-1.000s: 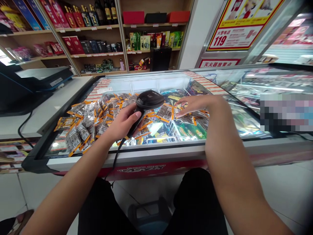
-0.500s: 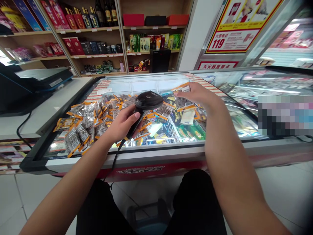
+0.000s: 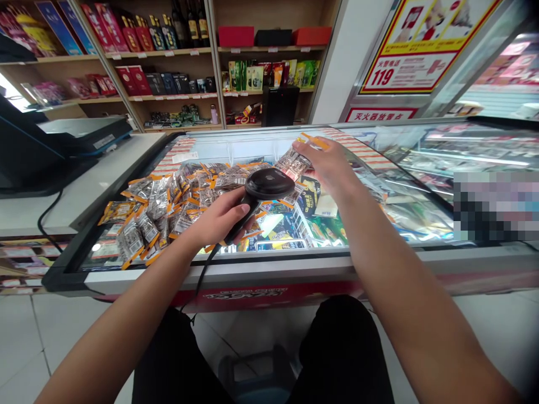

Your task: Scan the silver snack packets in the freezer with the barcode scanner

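Note:
My left hand [image 3: 229, 216] is wrapped round the handle of a black barcode scanner [image 3: 269, 184], its head pointing right over the freezer. A cable runs from the handle down past the freezer's front edge. In my right hand [image 3: 326, 160] is a snack packet [image 3: 295, 163] with orange edges and a clear, dark-filled body, held by its upper end just behind the scanner's head. A heap of similar packets [image 3: 158, 196] covers the left part of the glass lid. Through the glass, green and yellow packages [image 3: 324, 227] show below my right hand.
The chest freezer [image 3: 252, 269] spans the front, with a glass lid. At left a counter [image 3: 84, 202] bears a dark machine. Shelves [image 3: 168, 98] of boxes and bottles stand behind; a black box [image 3: 280, 105] sits beyond the freezer. Between my legs is a stool [image 3: 256, 370].
My right hand has moved left with the packet, bringing it close behind the scanner's head. My left hand still holds the scanner; the view has shifted slightly.

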